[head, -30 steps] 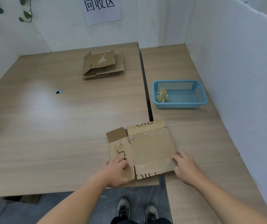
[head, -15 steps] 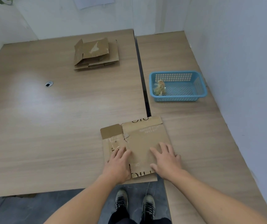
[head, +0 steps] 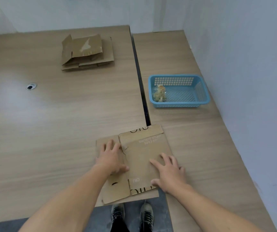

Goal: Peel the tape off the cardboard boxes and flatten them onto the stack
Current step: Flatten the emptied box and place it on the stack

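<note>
**Position.** The flattened brown cardboard box is lying at the near edge of the two light wood-grain tables, straddling the dark gap between them. Its near flaps appear to be overhanging the edge above the floor, though the angle is making that hard to confirm.

**Hands.** The left hand is pressing flat on the box's left panel with fingers spread wide, gripping nothing. The right hand is pressing likewise on the right panel, fingers splayed, holding nothing.

**Risks noted.**
- One flap is overlapping another near the left wrist, so the box is likely to spring up once pressure is coming off.
- Downward force near the overhanging part is liable to tip or slide the box towards the floor.
- The stack of flattened brown cardboard sheets is sitting well apart, at the far side of the left table. Carrying a half-creased box there is inviting it to unfold or land askew, and the top sheet there is lying skewed.
- Whether tape is remaining on this box cannot be told. Crumpled tape is lying in the blue plastic mesh basket.
</note>
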